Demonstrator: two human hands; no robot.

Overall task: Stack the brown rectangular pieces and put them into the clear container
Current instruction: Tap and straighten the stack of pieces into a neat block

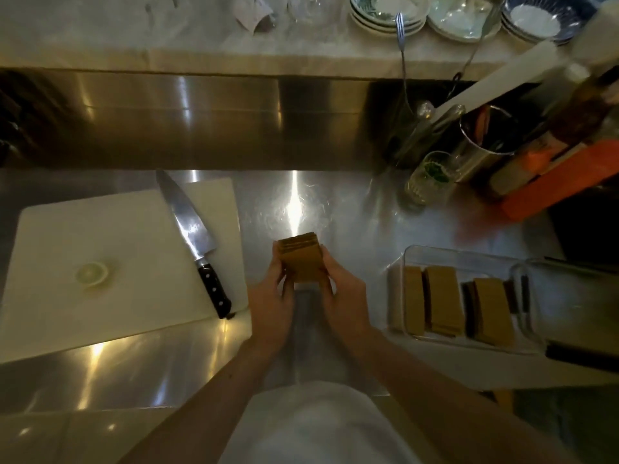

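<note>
Currently the left hand (269,294) and right hand (345,293) are clamped from both sides on a stack of thin brown rectangular pieces (301,261), held above the brushed steel surface (351,212) in front of the body. Risk: uneven side pressure could fan the stack and drop pieces; carrying it rightward may clip the rim of the clear rectangular container (410,254), which already holds three rows on edge. The pieces appear flat, matte, tan-brown, with slightly offset top edges
</note>
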